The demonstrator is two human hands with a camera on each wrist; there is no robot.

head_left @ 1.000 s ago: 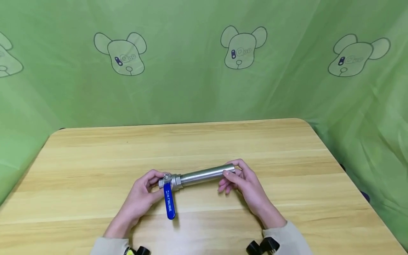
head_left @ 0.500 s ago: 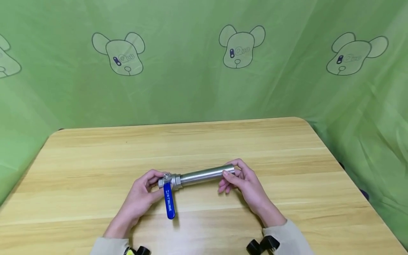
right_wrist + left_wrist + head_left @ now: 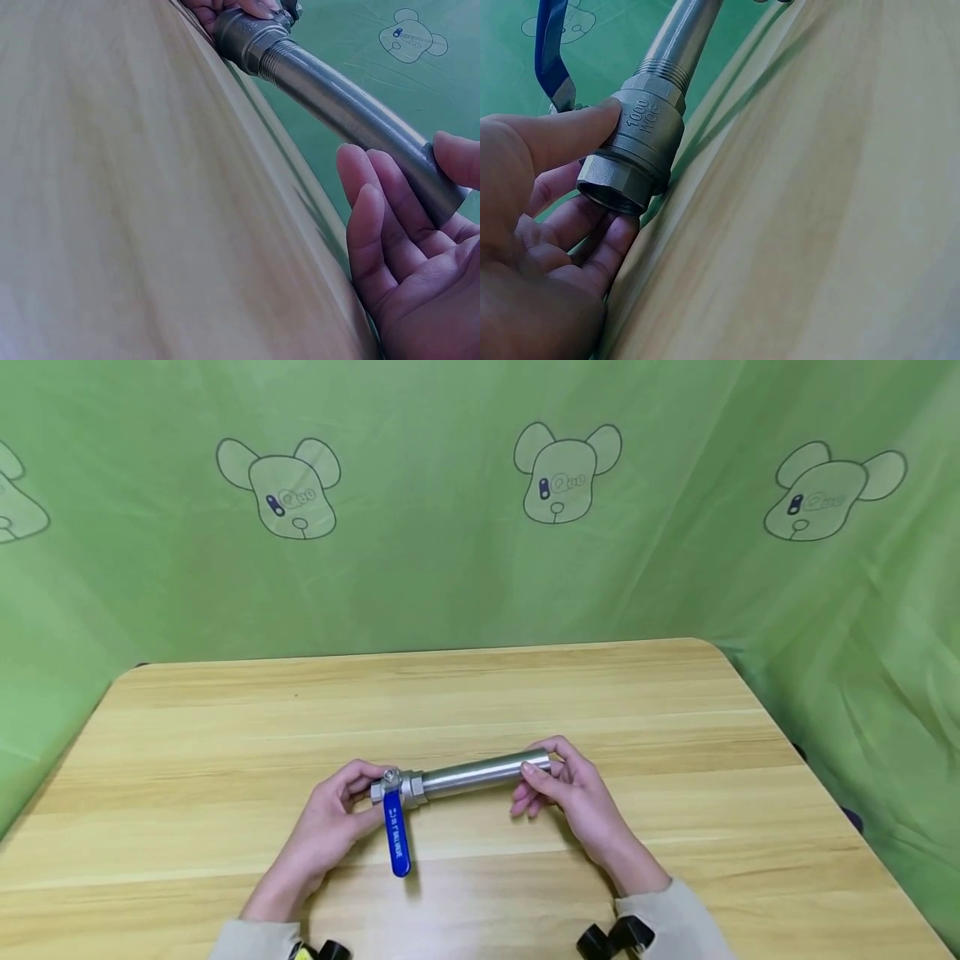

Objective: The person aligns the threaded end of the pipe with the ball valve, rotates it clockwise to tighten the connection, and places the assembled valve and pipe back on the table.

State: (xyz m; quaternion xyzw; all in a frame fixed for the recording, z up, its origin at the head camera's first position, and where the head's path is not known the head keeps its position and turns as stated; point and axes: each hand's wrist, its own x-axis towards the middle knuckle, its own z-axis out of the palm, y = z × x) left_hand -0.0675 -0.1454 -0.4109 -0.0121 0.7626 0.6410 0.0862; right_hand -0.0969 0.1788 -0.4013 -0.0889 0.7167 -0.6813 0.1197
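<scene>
Valve (image 3: pixel 412 787) held, lower ctr of frame, by L hand (image 3: pixel 327 820), thumb & fingers curled round; attached pipe (image 3: pixel 483 775) pinched near free end by R hand (image 3: pixel 579 797), spare fingers half-curled. Both ends prob best supported in line, blue handle (image 3: pixel 397 837) left unbumped.

Head view faces forward and down over tabletop (image 3: pixel 600 693); wrist views, close-in from opposite ends, share pipe (image 3: pixel 360 120) and valve (image 3: pixel 641 131).

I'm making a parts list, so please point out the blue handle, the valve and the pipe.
Blue handle (image 3: pixel 397 835): head view, middle of its long flat side.
Valve (image 3: pixel 646 126): left wrist view, on its body at the raised lettering.
Pipe (image 3: pixel 356 112): right wrist view, middle of its smooth length.
</scene>
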